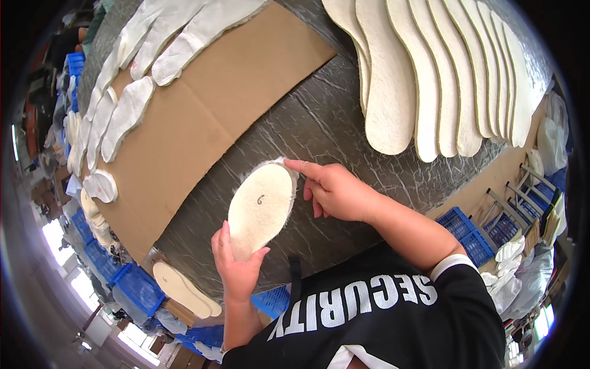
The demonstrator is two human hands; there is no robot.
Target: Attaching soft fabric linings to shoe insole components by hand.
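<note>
A cream felt insole (264, 200) with a handwritten mark on it lies over a fluffy white lining, whose edge shows past its upper right rim. My left hand (236, 258) grips the insole's near end, thumb on one side and fingers on the other. At the far end, the index fingertip of my right hand (335, 190) touches the fluffy edge. That hand's other fingers are loosely curled, and nothing shows in them. The pair is above the dark marbled tabletop (326, 123).
A brown cardboard sheet (209, 104) covers the table's left part, with several white fluffy pieces (126, 117) along it. Overlapping cream insoles (393, 104) fan out at the far right. Two more insoles (181, 286) lie at the near left edge. Blue crates (464, 234) stand beyond the table.
</note>
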